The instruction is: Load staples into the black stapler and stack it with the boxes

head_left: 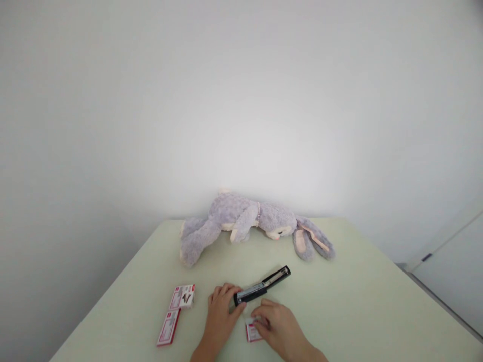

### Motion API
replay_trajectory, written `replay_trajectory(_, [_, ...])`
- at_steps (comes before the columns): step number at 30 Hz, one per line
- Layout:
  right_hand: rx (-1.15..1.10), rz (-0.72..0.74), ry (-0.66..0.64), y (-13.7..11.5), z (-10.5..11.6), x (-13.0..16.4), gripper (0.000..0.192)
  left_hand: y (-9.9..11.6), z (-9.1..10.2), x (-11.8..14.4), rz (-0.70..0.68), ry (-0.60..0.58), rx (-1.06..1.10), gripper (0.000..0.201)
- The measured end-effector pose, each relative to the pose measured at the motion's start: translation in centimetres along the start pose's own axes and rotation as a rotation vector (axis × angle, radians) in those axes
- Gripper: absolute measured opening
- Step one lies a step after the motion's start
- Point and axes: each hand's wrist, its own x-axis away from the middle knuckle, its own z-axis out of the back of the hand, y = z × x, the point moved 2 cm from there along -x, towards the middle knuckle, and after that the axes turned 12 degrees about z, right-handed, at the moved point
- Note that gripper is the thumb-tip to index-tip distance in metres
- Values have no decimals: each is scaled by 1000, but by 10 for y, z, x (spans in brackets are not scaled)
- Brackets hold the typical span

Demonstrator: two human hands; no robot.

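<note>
A black stapler (252, 291) lies opened out flat on the table, its metal staple channel facing up and its far end pointing up and to the right. My left hand (221, 310) grips its near left end between thumb and fingers. Just below the stapler lies a small red-and-white box (252, 332). My right hand (279, 323) is over this box with thumb and fingers pinched together at its top. Whatever is between those fingertips is too small or hidden to make out.
To the left, a white staple box (187, 297) with a stapler picture touches a long red-and-white box (168, 328). A grey plush rabbit (234, 211) lies on its side along the back of the pale green table (358, 301), against the white wall.
</note>
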Motion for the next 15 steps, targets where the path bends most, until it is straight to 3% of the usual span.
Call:
replay_trajectory(4, [27, -40, 59, 8, 9, -11, 22, 3, -1, 20, -36, -59, -8, 32])
replay_trajectory(7, [35, -23, 29, 11, 14, -16, 17, 3, -1, 31, -44, -78, -12, 33])
replay_trajectory(15, [58, 6, -43, 5, 15, -17, 17, 2, -2, 30, -38, -72, -6, 33])
